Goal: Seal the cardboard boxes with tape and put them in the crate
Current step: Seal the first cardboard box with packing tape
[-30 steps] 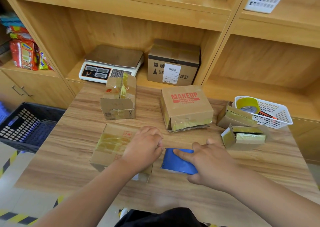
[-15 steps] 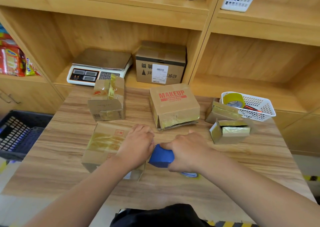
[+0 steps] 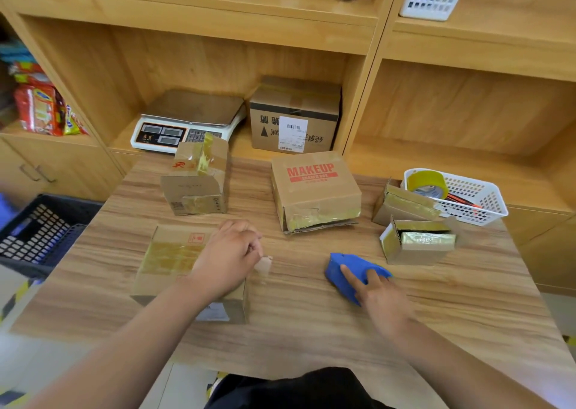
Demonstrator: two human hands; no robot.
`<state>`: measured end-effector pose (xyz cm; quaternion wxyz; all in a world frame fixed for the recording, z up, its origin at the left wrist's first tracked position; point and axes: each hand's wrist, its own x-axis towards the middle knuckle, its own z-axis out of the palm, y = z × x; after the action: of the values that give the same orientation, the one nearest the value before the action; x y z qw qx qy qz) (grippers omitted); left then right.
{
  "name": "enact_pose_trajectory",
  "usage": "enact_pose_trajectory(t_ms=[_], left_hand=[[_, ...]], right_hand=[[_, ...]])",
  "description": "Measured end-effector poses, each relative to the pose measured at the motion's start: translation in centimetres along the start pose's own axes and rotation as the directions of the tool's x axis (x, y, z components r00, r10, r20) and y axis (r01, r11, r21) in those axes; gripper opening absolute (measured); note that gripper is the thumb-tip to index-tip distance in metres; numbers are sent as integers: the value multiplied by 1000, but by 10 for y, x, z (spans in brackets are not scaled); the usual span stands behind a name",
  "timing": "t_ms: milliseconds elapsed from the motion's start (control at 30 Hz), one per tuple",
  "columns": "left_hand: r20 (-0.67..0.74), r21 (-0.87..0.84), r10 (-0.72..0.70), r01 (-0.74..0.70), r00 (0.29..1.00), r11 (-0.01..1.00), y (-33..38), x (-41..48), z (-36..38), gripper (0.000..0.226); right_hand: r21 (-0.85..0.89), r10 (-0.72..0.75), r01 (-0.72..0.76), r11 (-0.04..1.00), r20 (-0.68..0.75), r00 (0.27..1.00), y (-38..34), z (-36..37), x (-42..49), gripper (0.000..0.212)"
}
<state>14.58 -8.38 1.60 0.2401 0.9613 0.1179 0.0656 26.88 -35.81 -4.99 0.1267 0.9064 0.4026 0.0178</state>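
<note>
A flat cardboard box (image 3: pixel 174 259) with yellowish tape across its top lies at the table's near left. My left hand (image 3: pixel 229 256) rests on its right end, fingers curled, pinching a loose end of clear tape (image 3: pixel 264 265) at the box's edge. To the right, apart from the box, my right hand (image 3: pixel 378 295) holds a blue tape dispenser (image 3: pixel 343 273) down on the table, index finger stretched over it. The dark plastic crate (image 3: pixel 34 234) stands on the floor left of the table.
A MAKEUP box (image 3: pixel 314 190) and a taped box (image 3: pixel 199 181) sit at the table's back. Two small boxes (image 3: pixel 417 242) lie at the right, next to a white basket (image 3: pixel 486 203) with a yellow tape roll (image 3: pixel 428 182). A scale (image 3: pixel 187 121) sits on the shelf behind.
My right hand has drawn the blue dispenser to the right, away from the flat box. My left hand has stayed at the box's right end.
</note>
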Motion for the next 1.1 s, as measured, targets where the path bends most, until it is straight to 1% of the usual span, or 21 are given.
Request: enact_pose_trajectory(t_ms=[67, 100, 133, 167, 200, 233, 300, 333, 367, 400, 433, 500, 533, 567, 600, 633, 767, 867, 900, 1000, 1100], left_hand=[[10, -36, -16, 16, 1000, 999, 0, -1, -2, 20], [10, -50, -22, 22, 1000, 998, 1, -2, -4, 22], [9, -64, -29, 30, 1000, 997, 1, -2, -5, 23], [6, -75, -38, 38, 999, 996, 1, -2, -5, 23], [7, -83, -46, 46, 999, 995, 1, -2, -6, 24], [12, -88, -50, 51, 999, 995, 2, -2, -6, 25], [24, -98, -51, 53, 998, 994, 1, -1, -6, 26], [31, -102, -52, 55, 998, 993, 1, -1, -7, 27], [35, -105, -52, 55, 998, 993, 1, -1, -7, 26], [37, -104, -48, 52, 998, 993, 1, -1, -7, 25], [35, -101, -43, 46, 998, 994, 0, -1, -7, 24], [26, -88, -30, 32, 999, 996, -2, -1, -7, 21], [18, -81, -24, 25, 1000, 996, -3, -1, -6, 20], [13, -77, -17, 18, 1000, 997, -4, -1, -6, 19], [10, -69, -13, 13, 1000, 998, -4, -1, -5, 19], [8, -65, -11, 11, 1000, 998, -4, -1, -5, 18], [9, -53, 19, -18, 1000, 998, -6, -2, -9, 16], [96, -64, 21, -15, 995, 998, -12, -5, -20, 52], [110, 15, 26, -28, 994, 999, -18, -6, -24, 58], [138, 297, 32, -72, 990, 952, -35, -10, -30, 59], [187, 361, -3, -66, 982, 930, -45, -14, -30, 65]], right_hand=[[31, 52, -53, 998, 27, 998, 0, 7, -3, 92], [8, 40, -41, 999, 87, 995, -1, 7, -3, 94], [9, 33, -35, 999, 160, 986, -1, 4, -1, 92], [5, 50, -52, 999, 170, 984, -3, 3, 1, 88], [-1, 66, -66, 998, 116, 991, -6, -1, 4, 82], [33, 75, -76, 997, 15, 997, -10, -4, 6, 76], [177, 98, -56, 983, -240, 966, -29, -18, 13, 53], [269, 94, -12, 963, -294, 951, -42, -27, 18, 40], [392, 85, 39, 919, -294, 952, -56, -36, 24, 31], [542, 110, 38, 840, -239, 965, -73, -44, 30, 28], [687, 133, -1, 727, -139, 981, -89, -53, 34, 29], [917, 163, -87, 389, 25, 986, -116, -65, 43, 27], [971, 190, -130, 202, 91, 978, -127, -70, 45, 24], [986, 223, -156, 54, 140, 965, -135, -73, 47, 23], [985, 258, -170, -31, 172, 951, -141, -75, 47, 23], [982, 290, -176, -62, 187, 939, -146, -76, 48, 25], [973, 361, -230, -11, 218, 907, -155, -75, 49, 31], [962, 422, -260, 83, 202, 884, -161, -74, 49, 33], [955, 443, -274, 115, 197, 875, -164, -73, 49, 34], [934, 504, -314, 173, 190, 843, -174, -71, 49, 35], [908, 525, -357, 220, 198, 828, -184, -75, 52, 34]])
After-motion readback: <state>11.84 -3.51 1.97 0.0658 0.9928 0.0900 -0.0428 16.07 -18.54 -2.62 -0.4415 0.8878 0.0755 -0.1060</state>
